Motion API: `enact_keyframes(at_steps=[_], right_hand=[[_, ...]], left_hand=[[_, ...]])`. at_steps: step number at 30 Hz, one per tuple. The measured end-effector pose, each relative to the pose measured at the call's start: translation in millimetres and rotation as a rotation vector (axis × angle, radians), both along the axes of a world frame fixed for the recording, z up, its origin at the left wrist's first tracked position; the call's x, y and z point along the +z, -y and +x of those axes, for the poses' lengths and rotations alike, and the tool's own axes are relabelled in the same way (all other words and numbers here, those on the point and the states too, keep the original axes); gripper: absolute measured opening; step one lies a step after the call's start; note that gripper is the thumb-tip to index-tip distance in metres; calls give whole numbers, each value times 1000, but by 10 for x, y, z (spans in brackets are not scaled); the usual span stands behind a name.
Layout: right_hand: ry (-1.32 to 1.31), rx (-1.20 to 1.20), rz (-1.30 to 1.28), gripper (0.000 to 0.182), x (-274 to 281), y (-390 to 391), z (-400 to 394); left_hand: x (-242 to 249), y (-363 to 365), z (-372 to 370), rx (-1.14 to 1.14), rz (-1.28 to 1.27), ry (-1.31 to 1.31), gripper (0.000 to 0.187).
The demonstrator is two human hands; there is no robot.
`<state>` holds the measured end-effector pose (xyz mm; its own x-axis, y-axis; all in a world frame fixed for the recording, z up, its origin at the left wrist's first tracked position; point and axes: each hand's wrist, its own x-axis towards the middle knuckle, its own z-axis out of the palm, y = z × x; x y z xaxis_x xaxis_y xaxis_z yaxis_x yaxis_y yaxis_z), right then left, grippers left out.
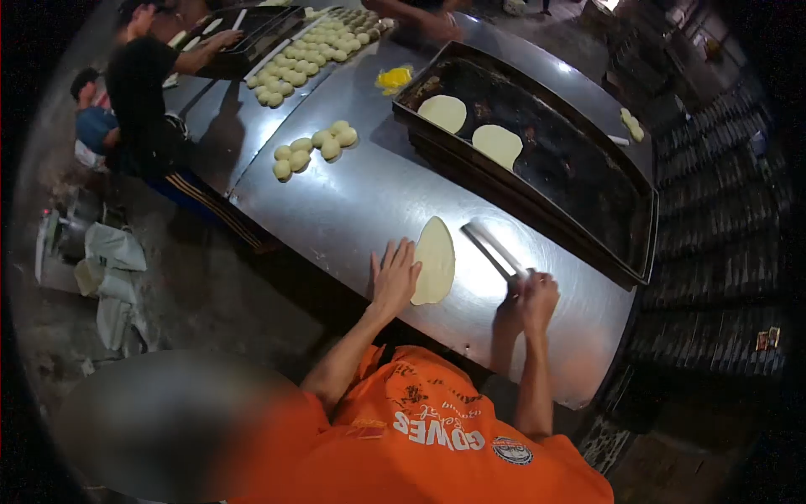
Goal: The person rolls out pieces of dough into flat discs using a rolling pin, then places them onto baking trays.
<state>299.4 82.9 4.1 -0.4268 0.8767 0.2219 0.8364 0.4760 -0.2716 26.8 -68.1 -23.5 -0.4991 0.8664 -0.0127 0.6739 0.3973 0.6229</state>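
A flat, elongated sheet of dough [435,262] lies on the metal table in front of me. My left hand [393,279] rests at its left edge with the fingers spread, holding nothing. To the right of the dough, my right hand [537,298] is closed around one end of a rolling pin [504,249], slightly blurred, which points up and left above the table. Two flattened dough pieces, one [442,113] farther left and another [497,146] nearer, lie inside the dark baking tray [550,212] beyond my hands.
Several dough balls [300,159] sit left on the table [353,218], and many more [294,67] farther back. A yellow lump [394,79] lies by the tray. A person in dark clothing [143,92] works at the far left. Stacked trays [714,235] stand right.
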Motion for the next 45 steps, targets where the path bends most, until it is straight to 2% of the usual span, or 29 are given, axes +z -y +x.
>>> enact_keyframes(at_steps=[2, 4, 5, 6, 7, 8, 10, 11, 14, 16, 17, 19, 20, 22, 24, 25, 26, 28, 30, 32, 34, 36, 37, 38, 40, 41, 42, 44, 45], right_hand=[[12, -22, 26, 36, -213, -300, 79], [80, -19, 352, 41, -122, -455, -66], [149, 14, 285, 46, -38, -439, -216], [-57, 84, 254, 44, -101, -410, -446], [-263, 153, 223, 42, -174, -372, -676], [-184, 334, 191, 42, -148, -300, -892], [-150, 428, -61, 64, -166, -210, -1286], [-96, 481, -201, 69, -178, -249, -1411], [66, 790, -267, 37, -87, -413, -1426], [-279, 899, -705, 23, -91, -489, -1364], [-291, 784, -937, 23, 62, -453, -1318], [-362, 567, -1264, 29, 211, -389, -1217], [-389, 553, -1258, 29, 195, -400, -1167], [-855, 300, -1553, 26, 430, -363, -1035], [-1006, 239, -1412, 25, 573, -573, -878], [-1058, 199, -1223, 26, 750, -679, -796], [-1141, 321, -1171, 27, 761, -927, -714], [-1202, 296, -1068, 27, 1110, -1249, -572], [-1302, 280, -1139, 37, 1001, -1776, -374], [-1273, 54, -1109, 47, 1098, -1997, -317], [-1327, 5, -1147, 54, 972, -2235, -283], [-1298, -104, -1186, 58, 814, -2440, -260], [-1280, -116, -1162, 60, 641, -2560, -283], [-1278, -115, -1172, 60, 434, -2732, -304], [-1003, -144, -969, 60, -15, -2984, -359], [-808, -180, -589, 50, -139, -3024, -455], [-390, -92, -250, 43, 86, -2937, -473], [-443, -54, 128, 34, 351, -2666, -554], [-524, -40, 197, 31, 522, -2442, -597]], left_hand=[[19, -132, 100, -60, 22, -200, 45], [-34, -275, 87, -45, 208, -273, 37], [44, -342, 85, 38, 69, -174, 39], [110, -414, 86, 113, -71, -75, 41], [74, -460, 0, 153, -47, 79, 37], [30, -490, -109, 136, -26, 69, 37], [1, -500, -331, -107, -47, 489, 32], [-2, -449, -376, -177, -26, 576, 34], [398, -310, -507, -387, -118, 637, 39], [469, -141, -464, -158, -53, 1024, 38], [353, -92, -428, -162, -52, 1014, 38], [199, -98, -444, 58, 122, 1646, 37], [195, -178, -477, 40, 98, 1634, 37], [413, -468, -456, 3, 150, 1669, 33], [698, -987, -541, -185, 111, 1449, 31], [952, -1265, -608, -309, 58, 1345, 29], [1262, -1580, -561, -431, 110, 1141, 23], [1454, -2302, -626, -683, -49, 962, 40], [1806, -2844, -461, -792, -156, 703, 45], [1864, -3247, -246, -767, -208, 683, 51], [1722, -3531, -65, -740, -265, 770, 65], [1361, -3872, -5, -630, -430, 814, 70], [1330, -3848, 84, -550, -340, 835, 71], [1232, -3839, 198, -394, -301, 1010, 72], [788, -3967, 167, -388, -155, 992, 76], [382, -4109, 134, -380, 45, 785, 78], [464, -3921, 196, -346, 278, 324, 69], [738, -3475, 250, -406, 530, 326, 54], [814, -3156, 210, -418, 581, 389, 47]])
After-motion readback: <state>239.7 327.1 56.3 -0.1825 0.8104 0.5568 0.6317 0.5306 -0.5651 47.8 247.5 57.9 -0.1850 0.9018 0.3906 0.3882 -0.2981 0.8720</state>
